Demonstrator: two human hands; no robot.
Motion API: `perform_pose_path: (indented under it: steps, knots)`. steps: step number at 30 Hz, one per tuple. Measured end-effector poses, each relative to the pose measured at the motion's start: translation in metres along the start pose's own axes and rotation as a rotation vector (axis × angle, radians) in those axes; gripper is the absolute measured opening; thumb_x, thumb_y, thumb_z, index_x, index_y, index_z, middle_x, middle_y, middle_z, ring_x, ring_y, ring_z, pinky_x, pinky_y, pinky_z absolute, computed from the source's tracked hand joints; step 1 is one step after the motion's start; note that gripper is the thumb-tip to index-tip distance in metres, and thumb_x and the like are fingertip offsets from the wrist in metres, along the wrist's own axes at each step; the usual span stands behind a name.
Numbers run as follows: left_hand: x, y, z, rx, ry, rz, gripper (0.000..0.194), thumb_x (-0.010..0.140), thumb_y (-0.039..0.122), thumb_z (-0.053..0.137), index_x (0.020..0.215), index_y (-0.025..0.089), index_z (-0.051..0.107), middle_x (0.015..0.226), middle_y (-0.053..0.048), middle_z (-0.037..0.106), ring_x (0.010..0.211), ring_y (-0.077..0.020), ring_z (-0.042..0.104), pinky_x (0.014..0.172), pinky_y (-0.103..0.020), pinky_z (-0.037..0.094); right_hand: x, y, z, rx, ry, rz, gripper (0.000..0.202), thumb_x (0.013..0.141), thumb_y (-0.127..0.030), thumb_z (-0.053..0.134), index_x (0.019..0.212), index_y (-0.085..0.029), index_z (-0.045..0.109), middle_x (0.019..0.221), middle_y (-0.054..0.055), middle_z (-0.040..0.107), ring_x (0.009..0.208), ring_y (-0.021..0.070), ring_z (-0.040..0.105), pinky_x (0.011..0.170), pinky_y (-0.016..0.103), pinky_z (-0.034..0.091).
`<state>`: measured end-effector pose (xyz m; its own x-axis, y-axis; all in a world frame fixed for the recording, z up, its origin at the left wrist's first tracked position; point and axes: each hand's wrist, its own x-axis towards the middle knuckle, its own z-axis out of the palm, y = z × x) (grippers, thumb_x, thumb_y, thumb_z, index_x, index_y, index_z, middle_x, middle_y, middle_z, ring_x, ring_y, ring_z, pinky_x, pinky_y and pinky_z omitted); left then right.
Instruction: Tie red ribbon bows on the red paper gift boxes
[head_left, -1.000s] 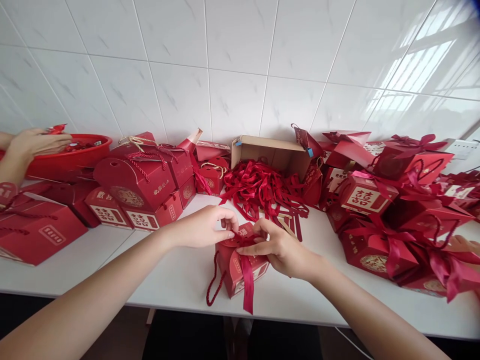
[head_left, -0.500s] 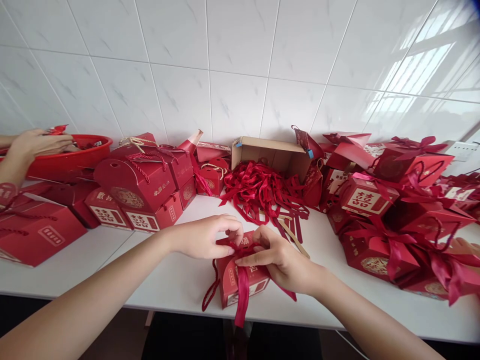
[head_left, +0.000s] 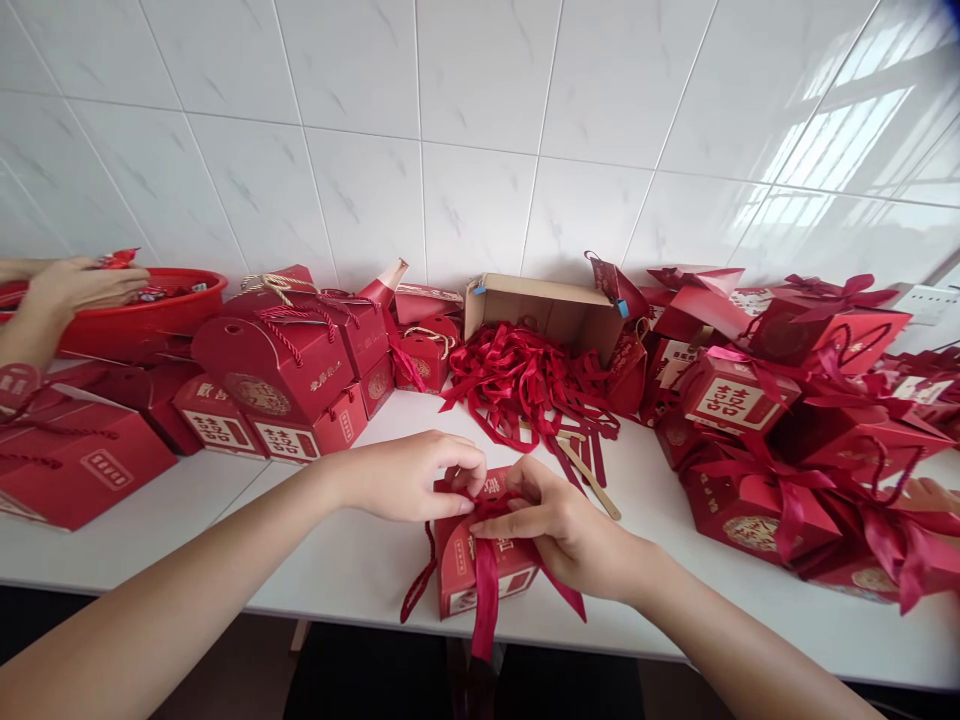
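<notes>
A small red box [head_left: 450, 570] with gold print stands near the table's front edge, a dark red cord loop hanging at its left side. Across its top lies a red satin ribbon [head_left: 486, 600], one tail hanging down the front and another out to the right. My left hand [head_left: 427, 477] pinches the ribbon at the top of the box, thumb and forefinger together. From the right, my right hand [head_left: 559, 520] has thumb and forefinger closed on the ribbon at the same spot. The knot area is partly hidden by the fingers.
Behind lies a heap of red ribbons [head_left: 525, 385] by an open cardboard box [head_left: 547, 300]. Red boxes are stacked left [head_left: 281, 375] and right [head_left: 757, 500]. Another person's hands [head_left: 82, 285] are over a red basin [head_left: 150, 325]; a person's fingers show far right.
Both hands stay at the ribbon, with my right hand turned slightly. The right ribbon tail has shifted a little left, and the cord loop at the box's left has swung slightly.
</notes>
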<state>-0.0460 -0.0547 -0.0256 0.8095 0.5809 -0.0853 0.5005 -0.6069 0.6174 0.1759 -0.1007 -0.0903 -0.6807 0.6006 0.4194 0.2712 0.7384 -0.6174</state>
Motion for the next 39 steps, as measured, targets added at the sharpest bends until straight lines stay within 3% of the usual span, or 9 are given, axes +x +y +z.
perform_pose_path:
  steps: [4,11,16,20,26,33,39]
  knots:
    - [0.002,0.001,-0.002,-0.068,-0.072,0.001,0.009,0.084,0.027,0.059,0.080,0.020,0.056,0.083,0.001,0.058,0.076,-0.0143,0.052,0.072,-0.025,0.042,0.000,-0.001,0.000,0.026,-0.009,0.001,0.044,0.088,-0.001,0.047,0.117,-0.024,0.070,0.110,0.013,0.054,0.108,0.0224,0.057,0.092,0.040,0.053]
    - [0.006,-0.003,-0.001,-0.023,-0.076,0.084,0.018,0.084,0.030,0.060,0.073,0.019,0.052,0.083,0.001,0.052,0.077,-0.0145,0.050,0.073,-0.024,0.040,0.000,-0.005,0.002,0.070,-0.024,0.017,0.042,0.088,-0.002,0.049,0.118,-0.024,0.069,0.113,0.013,0.052,0.110,0.0218,0.057,0.096,0.038,0.050]
    - [0.011,-0.020,-0.006,-0.062,-0.070,0.105,0.023,0.087,0.034,0.057,0.071,0.019,0.049,0.079,0.001,0.050,0.078,-0.0151,0.049,0.077,-0.026,0.041,0.000,-0.006,0.002,0.053,-0.059,0.046,0.047,0.087,0.000,0.048,0.119,-0.027,0.068,0.110,0.011,0.053,0.103,0.0204,0.059,0.088,0.036,0.054]
    - [0.008,-0.031,-0.003,-0.024,-0.030,0.065,0.021,0.086,0.035,0.058,0.073,0.019,0.053,0.086,-0.001,0.052,0.085,-0.0166,0.051,0.083,-0.027,0.041,0.001,-0.006,0.001,0.061,-0.053,0.063,0.044,0.087,0.001,0.047,0.118,-0.021,0.068,0.108,0.013,0.053,0.104,0.0198,0.058,0.090,0.035,0.052]
    - [-0.005,-0.030,0.010,-0.123,0.123,0.061,0.021,0.087,0.037,0.058,0.075,0.021,0.059,0.113,-0.004,0.058,0.105,-0.0195,0.054,0.095,-0.030,0.040,0.001,-0.007,0.004,0.093,-0.022,0.083,0.041,0.089,-0.002,0.048,0.118,-0.023,0.068,0.110,0.012,0.052,0.107,0.0196,0.058,0.093,0.035,0.052]
    - [-0.009,-0.024,0.029,-0.086,0.300,0.027,0.021,0.088,0.035,0.055,0.073,0.020,0.050,0.103,-0.005,0.059,0.097,-0.0200,0.055,0.087,-0.034,0.044,0.000,-0.009,0.003,0.094,-0.034,0.077,0.040,0.090,-0.005,0.048,0.116,-0.026,0.070,0.106,0.009,0.051,0.101,0.0183,0.058,0.088,0.034,0.054]
    - [-0.007,-0.014,0.049,-0.195,0.423,0.060,0.026,0.091,0.033,0.049,0.070,0.021,0.039,0.094,-0.003,0.058,0.096,-0.0188,0.056,0.086,-0.031,0.044,-0.001,-0.006,0.001,0.049,0.069,0.024,0.038,0.090,-0.003,0.041,0.103,-0.022,0.071,0.101,0.008,0.053,0.094,0.0161,0.057,0.083,0.032,0.050]
